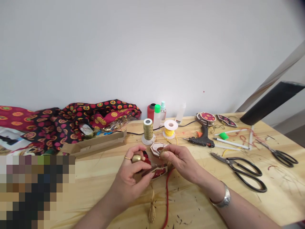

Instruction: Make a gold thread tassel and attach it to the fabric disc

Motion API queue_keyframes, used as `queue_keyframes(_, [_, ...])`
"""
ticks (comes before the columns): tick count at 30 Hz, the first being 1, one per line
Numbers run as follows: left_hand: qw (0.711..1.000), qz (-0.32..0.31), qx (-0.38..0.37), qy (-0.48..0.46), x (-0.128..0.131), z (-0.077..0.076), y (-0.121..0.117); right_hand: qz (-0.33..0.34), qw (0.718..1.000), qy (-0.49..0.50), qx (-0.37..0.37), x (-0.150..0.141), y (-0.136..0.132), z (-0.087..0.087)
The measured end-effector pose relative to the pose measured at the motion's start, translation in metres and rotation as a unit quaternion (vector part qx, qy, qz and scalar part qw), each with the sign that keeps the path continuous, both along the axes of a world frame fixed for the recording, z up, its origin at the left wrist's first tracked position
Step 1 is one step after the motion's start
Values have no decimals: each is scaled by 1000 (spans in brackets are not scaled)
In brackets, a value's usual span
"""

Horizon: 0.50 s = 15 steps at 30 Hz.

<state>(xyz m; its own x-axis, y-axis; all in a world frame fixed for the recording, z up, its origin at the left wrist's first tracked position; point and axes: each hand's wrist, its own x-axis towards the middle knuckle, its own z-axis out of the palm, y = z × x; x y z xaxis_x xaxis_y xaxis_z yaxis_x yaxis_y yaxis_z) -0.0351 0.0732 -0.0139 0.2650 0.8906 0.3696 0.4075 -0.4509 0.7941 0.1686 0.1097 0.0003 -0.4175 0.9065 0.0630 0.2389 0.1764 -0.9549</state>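
My left hand is closed on a flat, dark red ornament with a pale edge, thumb in front. A round brass bell sits between the fingers of that hand. Close by on the right, my right hand is in a pinch above the ornament; what its fingertips grip is largely hidden. A fine red line shows between the hands. Below the ornament hang a gold tassel and a thick red cord. Just behind the fingers lies a pale octagonal piece, partly covered.
Behind stand an olive thread cone, a yellow cord spool and bottles. Rightward lie a glue gun, black-handled scissors and smaller scissors. Patterned fabric and a cardboard tray occupy the left.
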Motion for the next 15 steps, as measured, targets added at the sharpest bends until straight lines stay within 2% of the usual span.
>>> queue_keyframes(2, [1000,-10,5,26,2,2,-2,1,999,31,-13,-2,-1,-3])
queue_keyframes(4, [998,-12,3,54,4,5,-3,-5,999,48,3,-5,-3,-5])
queue_keyframes(8, [994,2,3,110,6,7,-7,-27,990,-6,140,-8,-8,-1])
queue_keyframes(11, [992,12,27,124,8,8,-8,18,981,-38,187,-4,-9,4])
queue_keyframes(15, [991,9,30,128,9,12,-9,101,981,-55,154,3,-8,11])
